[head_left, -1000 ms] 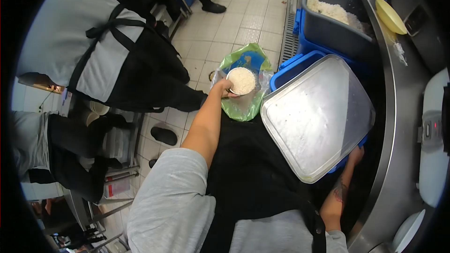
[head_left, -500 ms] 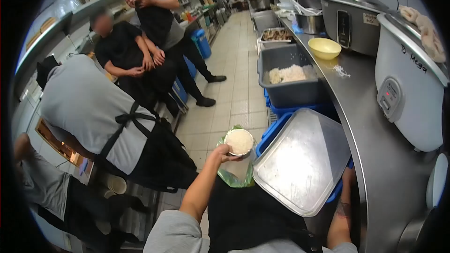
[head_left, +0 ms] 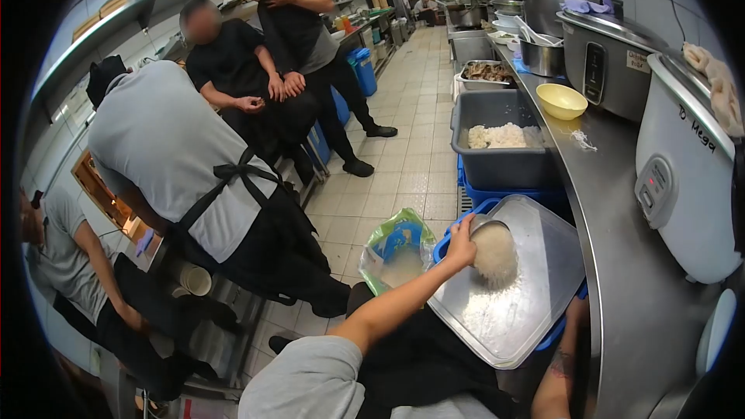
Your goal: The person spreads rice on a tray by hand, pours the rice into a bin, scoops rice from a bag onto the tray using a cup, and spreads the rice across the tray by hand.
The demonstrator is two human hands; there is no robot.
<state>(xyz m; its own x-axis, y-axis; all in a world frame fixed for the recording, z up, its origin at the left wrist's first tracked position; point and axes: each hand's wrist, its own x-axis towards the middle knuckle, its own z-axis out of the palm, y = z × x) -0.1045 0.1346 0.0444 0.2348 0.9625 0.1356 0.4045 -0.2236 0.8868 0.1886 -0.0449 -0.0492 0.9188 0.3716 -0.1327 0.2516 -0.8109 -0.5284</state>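
My left hand (head_left: 463, 245) is closed around a round metal bowl (head_left: 492, 225), tipped over a rectangular, shallow-rimmed tray or lid (head_left: 543, 260). Uncooked white rice (head_left: 495, 254) pours out of the bowl, and some is spread on the tray below. The tray rests at an angle on a blue bin (head_left: 564, 329). My right hand (head_left: 578, 310) is at the tray's right edge beside the counter, its fingers hidden. Left of the tray stands an open green plastic bag (head_left: 374, 265) with rice inside and blue showing within.
A grey tub (head_left: 504, 167) of cooked rice lies ahead. Along the right runs a steel counter (head_left: 601, 217) with a yellow bowl (head_left: 562, 101), a white rice cooker (head_left: 687, 186) and a grey cooker (head_left: 613, 62). Several co-workers stand or sit left, the nearest in a grey shirt (head_left: 167, 136).
My left hand has moved right from above the green bag to over the tray. The bowl, level and full of rice before, is now tilted and pouring. My right hand stays by the tray.
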